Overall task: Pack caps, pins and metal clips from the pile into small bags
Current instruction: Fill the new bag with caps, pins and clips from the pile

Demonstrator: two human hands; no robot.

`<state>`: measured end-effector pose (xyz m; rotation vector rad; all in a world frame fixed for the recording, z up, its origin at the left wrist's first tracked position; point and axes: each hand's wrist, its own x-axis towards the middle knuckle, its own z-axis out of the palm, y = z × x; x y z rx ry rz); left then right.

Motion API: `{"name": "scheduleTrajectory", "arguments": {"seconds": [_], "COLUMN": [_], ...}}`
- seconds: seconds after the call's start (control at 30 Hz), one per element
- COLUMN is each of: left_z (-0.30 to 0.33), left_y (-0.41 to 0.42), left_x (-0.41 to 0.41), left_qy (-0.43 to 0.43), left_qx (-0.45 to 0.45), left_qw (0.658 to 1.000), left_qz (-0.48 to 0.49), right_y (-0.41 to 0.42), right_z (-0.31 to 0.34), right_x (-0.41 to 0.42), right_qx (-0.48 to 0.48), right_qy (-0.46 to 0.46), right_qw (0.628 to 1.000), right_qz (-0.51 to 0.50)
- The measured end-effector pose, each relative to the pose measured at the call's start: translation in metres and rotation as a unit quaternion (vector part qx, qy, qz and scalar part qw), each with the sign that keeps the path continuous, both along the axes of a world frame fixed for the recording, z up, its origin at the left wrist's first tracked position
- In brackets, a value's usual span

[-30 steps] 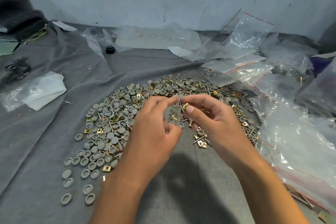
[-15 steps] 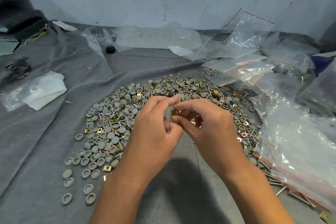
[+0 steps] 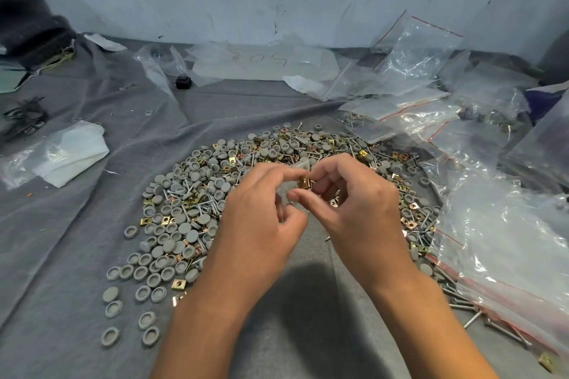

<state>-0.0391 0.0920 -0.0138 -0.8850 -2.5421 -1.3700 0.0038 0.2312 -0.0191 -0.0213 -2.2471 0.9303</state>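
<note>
- The right hand pinches a brass-coloured metal clip between thumb and forefinger; its fingers are curled in tight around it.
- The left hand pinches the mouth of a small clear bag, thumb and forefinger pressed on the film, and holds it just above the pile.
- A second ago the right hand held the clip a little to the right of the bag, with a gap between the hands; now the two hands have closed together and the clip sits right at the bag's opening.
- That suggests the clip is on the point of going in; whether it is already inside the film I cannot tell.
- The pile of grey caps, pins and clips lies spread on the grey cloth around and behind both hands, so much remains to pack.
- Larger clear bags with red strips lie to the right.
- On the plastic sheet by the wall there is handwriting, seemingly "50" and a further mark, seen upside down; not clear.
</note>
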Motion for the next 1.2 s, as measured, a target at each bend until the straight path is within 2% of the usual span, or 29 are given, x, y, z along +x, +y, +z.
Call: {"name": "scheduleTrajectory", "arguments": {"seconds": [0.37,0.67,0.8,0.87,0.9,0.97,1.07,1.13,1.2], "left_z": [-0.002,-0.001,0.001,0.002,0.003,0.003,0.004,0.003,0.003], "left_y": [-0.002,-0.002,-0.002,-0.002,-0.003,-0.003,-0.002,-0.002,-0.003], "left_x": [-0.001,-0.001,0.001,0.002,0.002,0.002,0.002,0.002,0.002], "left_qy": [-0.004,-0.006,-0.012,-0.013,-0.013,-0.011,-0.012,-0.012,-0.011], "left_qx": [-0.015,-0.011,0.003,0.004,0.003,-0.002,-0.012,-0.015,-0.017], "left_qw": [1.0,1.0,1.0,1.0,1.0,1.0,0.999,0.999,0.999], "left_qz": [0.003,0.017,0.021,0.024,0.026,0.028,0.031,0.032,0.034], "right_y": [0.004,0.008,0.014,0.027,0.035,0.048,0.051,0.045,0.039], "right_z": [-0.001,-0.002,0.002,0.003,0.002,-0.004,-0.018,-0.023,-0.023], "right_x": [0.001,0.003,0.006,0.007,0.008,0.01,0.013,0.013,0.013], "right_qx": [-0.044,0.013,-0.041,-0.06,-0.054,-0.015,0.057,0.076,0.104], "right_qy": [-0.037,-0.056,-0.051,-0.057,-0.078,-0.188,-0.395,-0.445,-0.446], "right_qw": [0.997,0.998,0.997,0.996,0.995,0.98,0.914,0.889,0.884], "right_qz": [0.043,0.031,0.042,0.01,-0.014,-0.058,-0.074,-0.076,-0.095]}}
